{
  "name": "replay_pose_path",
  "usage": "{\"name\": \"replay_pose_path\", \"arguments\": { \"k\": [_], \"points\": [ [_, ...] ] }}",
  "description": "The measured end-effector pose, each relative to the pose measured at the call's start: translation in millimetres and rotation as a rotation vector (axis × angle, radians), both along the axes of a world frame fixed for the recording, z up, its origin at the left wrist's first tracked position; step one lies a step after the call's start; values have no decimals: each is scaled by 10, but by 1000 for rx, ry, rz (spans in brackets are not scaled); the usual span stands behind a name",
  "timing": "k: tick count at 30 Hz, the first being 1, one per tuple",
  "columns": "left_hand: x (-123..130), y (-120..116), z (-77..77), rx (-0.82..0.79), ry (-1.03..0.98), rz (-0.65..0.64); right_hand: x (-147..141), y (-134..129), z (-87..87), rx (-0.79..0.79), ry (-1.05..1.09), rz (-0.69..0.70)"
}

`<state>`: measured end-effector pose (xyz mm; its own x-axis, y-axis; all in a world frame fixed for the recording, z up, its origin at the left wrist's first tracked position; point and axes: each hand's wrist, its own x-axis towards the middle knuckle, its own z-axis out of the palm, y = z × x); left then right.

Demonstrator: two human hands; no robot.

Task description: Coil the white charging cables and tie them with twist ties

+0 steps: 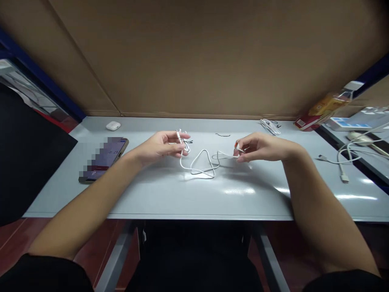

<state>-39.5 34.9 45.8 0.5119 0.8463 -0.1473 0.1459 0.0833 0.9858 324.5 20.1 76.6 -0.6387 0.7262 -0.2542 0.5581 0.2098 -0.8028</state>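
A white charging cable (202, 175) runs in loose loops over the grey table between my two hands. My left hand (165, 145) is closed on one end of it, with a slim white plug held between thumb and fingers. Right behind those fingers lies a small white coiled cable (186, 147) with a dark twist tie; whether the hand touches it I cannot tell. On the other side my right hand (253, 147) pinches the cable near its USB plug (236, 145), which shows orange inside.
A black twist tie (223, 135) lies behind the cable. Farther right are a bundled white cable (270, 126), a drink bottle (326, 107) leaning over, and loose cables (343, 162). At left are a phone (112, 156) and a white earbud case (113, 125). A cardboard wall (194, 61) closes the back.
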Motion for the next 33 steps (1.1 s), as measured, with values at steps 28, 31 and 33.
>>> {"name": "replay_pose_path", "arguments": {
  "k": [28, 31, 33],
  "points": [
    [164, -192, -136, 856, 505, -325, -641, -281, -257, 370, -211, 28],
    [166, -173, -177, 889, 453, -329, -631, -285, -259, 331, -174, 66],
    [179, -179, -187, 884, 422, -338, -618, -275, -254, 329, -157, 91]
  ]
}}
